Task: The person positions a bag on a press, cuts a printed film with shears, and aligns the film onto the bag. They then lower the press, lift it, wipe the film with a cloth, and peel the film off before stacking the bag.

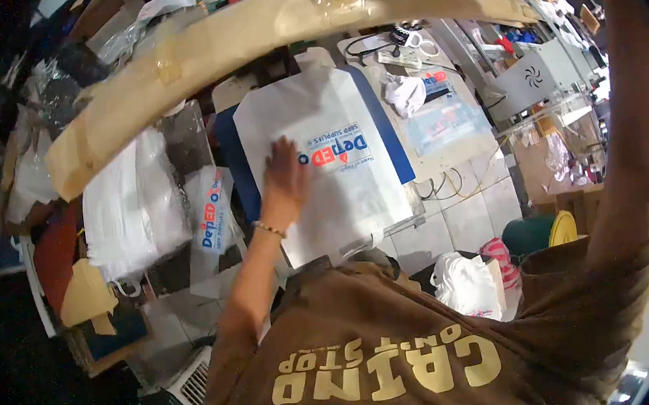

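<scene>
Bare and raised, the right arm (641, 113) fills the right edge, close to the camera, and runs out of the top; the right hand is out of frame, so I cannot tell whether it is open or closed, or why it is lifted. A brown shirt (382, 336) with upside-down lettering spans the bottom.

At centre, a white bag (340, 209) lies flat over a blue board (383, 120), whose edges show on both sides; the board seems to give it a firm, even backing. Its red and blue "DepED" print reads upside down from here. The left hand (285, 171), a bracelet (267, 228) at its wrist, is open over the bag's left half, palm down, gripping nothing. It hides some lettering and appears to smooth or steady the surface, though blur hides how firmly it touches.

Across the top curves a long taped strip of cardboard (248, 35), perhaps wrapped as padding. At left, white bags (132, 204) sit stacked, likely to be within reach, beside a clear printed sheet (212, 220). At upper right, a crumpled white cloth (405, 95) rests on a side table (433, 164), near a power strip (401, 58).
</scene>
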A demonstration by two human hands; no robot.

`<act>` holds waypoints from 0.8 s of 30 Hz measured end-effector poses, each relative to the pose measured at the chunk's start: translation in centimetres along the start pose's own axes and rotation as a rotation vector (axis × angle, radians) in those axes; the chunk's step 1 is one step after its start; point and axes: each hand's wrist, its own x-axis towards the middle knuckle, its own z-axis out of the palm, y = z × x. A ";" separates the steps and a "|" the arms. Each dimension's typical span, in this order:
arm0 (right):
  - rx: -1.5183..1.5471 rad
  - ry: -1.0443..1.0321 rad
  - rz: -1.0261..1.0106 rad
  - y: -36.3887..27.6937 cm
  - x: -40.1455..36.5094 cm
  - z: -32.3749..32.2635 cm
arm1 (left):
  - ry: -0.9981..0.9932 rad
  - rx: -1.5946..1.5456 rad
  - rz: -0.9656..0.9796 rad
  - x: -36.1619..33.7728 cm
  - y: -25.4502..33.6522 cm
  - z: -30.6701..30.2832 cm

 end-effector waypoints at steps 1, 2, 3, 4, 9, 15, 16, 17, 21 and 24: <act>0.015 0.019 -0.018 -0.7 -0.2 0.1 | 0.050 -0.105 -0.066 0.1 -1.0 -1.6; 0.029 0.039 -0.031 -1.3 -0.7 0.2 | 0.058 0.026 -0.030 -0.8 -3.3 -2.6; 0.038 0.067 -0.056 -2.0 -1.5 0.2 | 0.071 -0.040 -0.136 -1.2 -4.0 -4.1; 0.021 0.101 -0.101 -3.1 -2.9 0.3 | 0.085 -0.107 -0.240 -1.6 -4.4 -5.4; 0.743 -0.071 0.415 -7.2 -23.6 6.9 | 0.059 -0.019 -0.192 -3.9 -4.5 -6.2; 0.744 -0.815 0.440 -15.2 -41.3 11.9 | -0.097 0.100 -0.143 -4.3 -1.9 -3.4; 0.735 -0.720 0.239 -15.8 -43.2 12.7 | -0.100 0.103 -0.142 -4.5 -1.7 -3.5; 0.730 -0.726 0.206 -16.7 -44.2 12.9 | -0.139 0.166 -0.174 -4.4 -1.4 -3.6; 0.760 -0.675 0.061 -22.5 -43.9 13.2 | -0.039 0.168 -0.150 -1.9 0.8 -4.5; 0.588 -0.629 -0.161 -26.1 -43.7 14.0 | -0.148 0.092 -0.124 -1.5 1.1 -2.0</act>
